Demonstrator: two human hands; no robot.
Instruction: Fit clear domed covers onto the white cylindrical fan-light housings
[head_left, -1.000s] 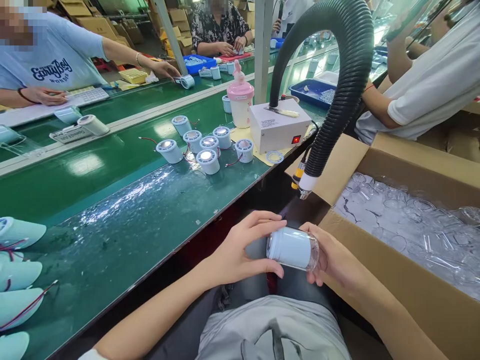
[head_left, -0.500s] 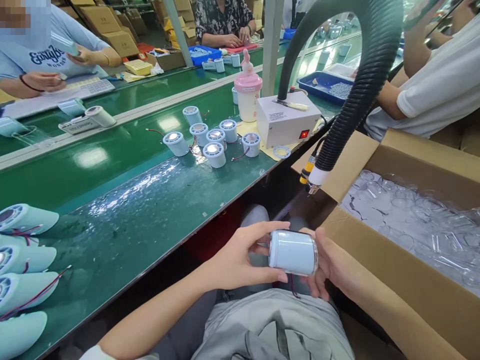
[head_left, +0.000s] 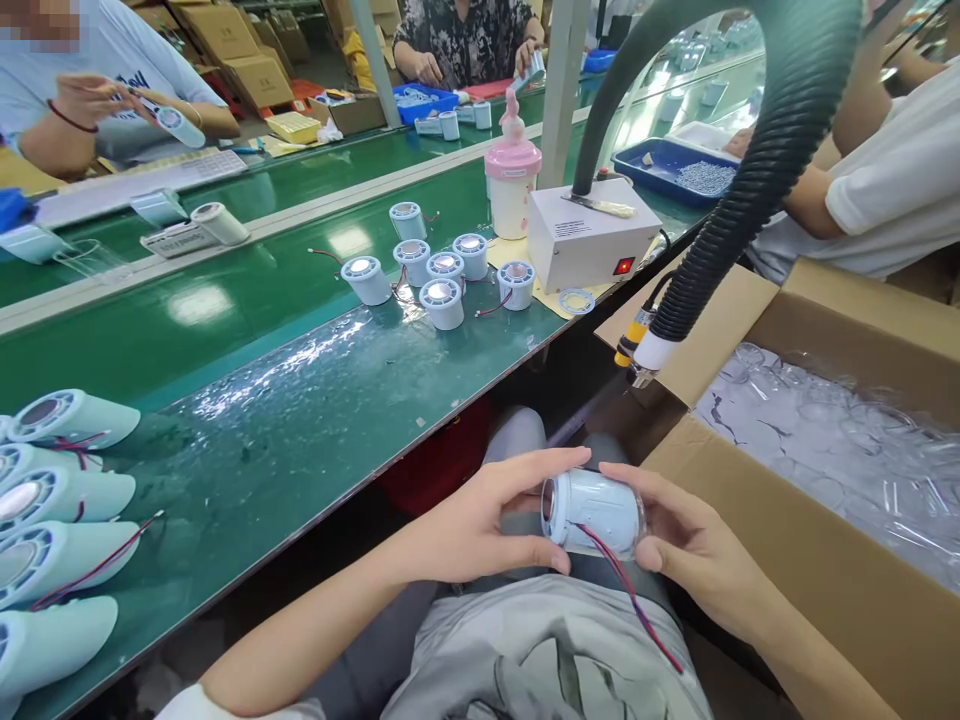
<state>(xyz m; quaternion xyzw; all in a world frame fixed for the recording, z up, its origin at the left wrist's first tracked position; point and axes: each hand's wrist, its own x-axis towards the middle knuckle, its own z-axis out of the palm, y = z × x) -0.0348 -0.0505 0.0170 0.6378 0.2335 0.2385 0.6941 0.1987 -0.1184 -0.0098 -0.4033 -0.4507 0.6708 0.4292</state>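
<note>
Above my lap I hold a light-blue cylindrical motor housing (head_left: 596, 508) lying on its side, with a clear plastic sleeve around it. A red and dark wire pair (head_left: 626, 585) hangs from its side toward my shirt. My left hand (head_left: 517, 515) grips the rimmed end between thumb and fingers. On the opposite, clear-sleeved end, my right hand (head_left: 686, 520) closes with thumb and fingertips. Several similar short blue housings with wires (head_left: 442, 302) stand on the green bench (head_left: 322, 410). Longer blue housings (head_left: 67, 560) lie in a group at the left.
A white box with a red switch (head_left: 592, 235) and a black flexible hose (head_left: 720, 230) stand ahead. A pink-lidded bottle (head_left: 512, 180) is beside it. At right, an open carton (head_left: 750, 500) holds clear plastic parts. Co-workers sit across the bench and at right.
The housing has been rolled in my hands, so its wires now face me. My right hand has shifted its fingers on the clear end. The view has turned slightly left.
</note>
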